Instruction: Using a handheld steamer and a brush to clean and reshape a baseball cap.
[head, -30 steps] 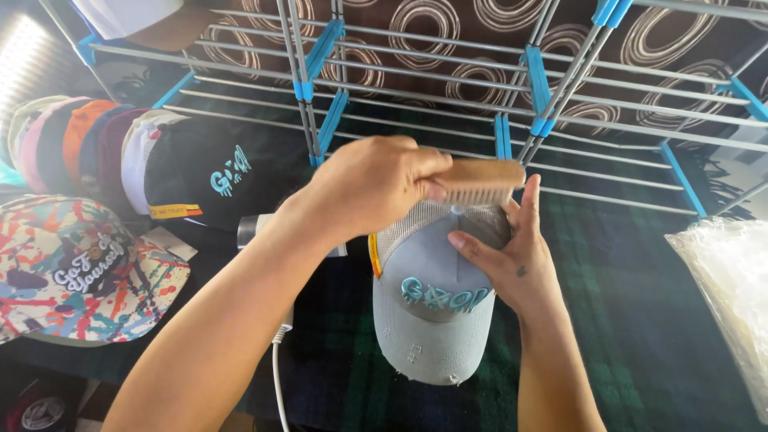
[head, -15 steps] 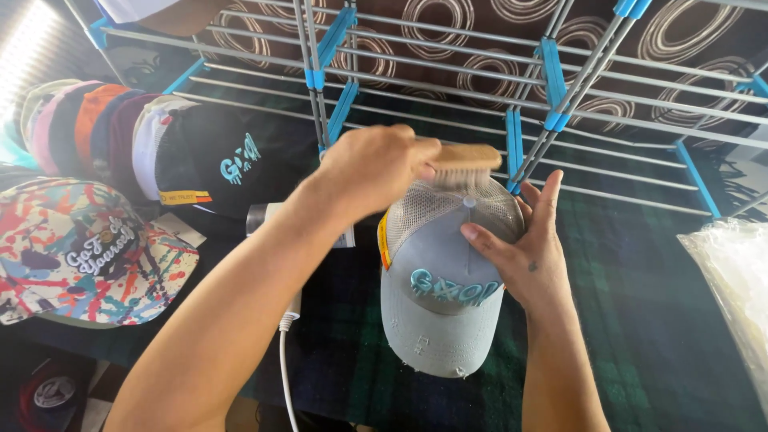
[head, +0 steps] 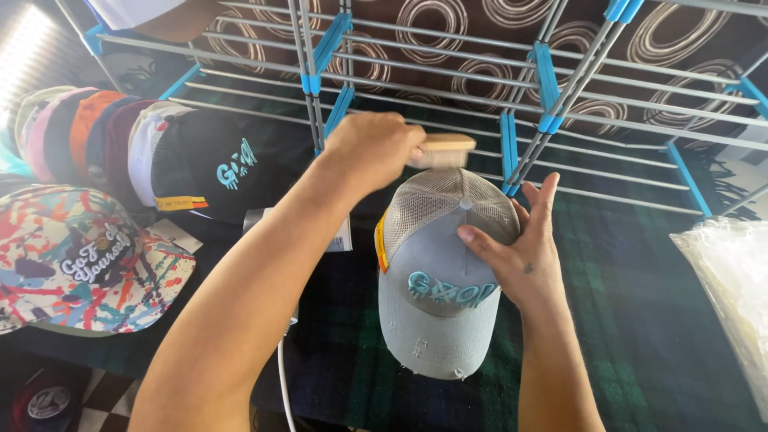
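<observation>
Grey mesh-backed cap [head: 444, 272], centre: right hand [head: 520, 256] is cupping its crown at 3 o'clock; left hand [head: 372, 148] is clenching wooden brush [head: 442, 150] at 12. Risk: hard strokes snagging mesh, cap slipping free.

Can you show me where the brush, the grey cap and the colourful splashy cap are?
brush [head: 442, 150], head view, wooden back.
grey cap [head: 436, 276], head view, front panel.
paint-splatter cap [head: 72, 264], head view, crown.

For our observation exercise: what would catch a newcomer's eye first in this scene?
At centre, the right hand steadies a grey mesh-backed cap while the left hand holds a wooden brush at its top. At left lies a paint-splattered cap beside a row of stacked caps.
</observation>
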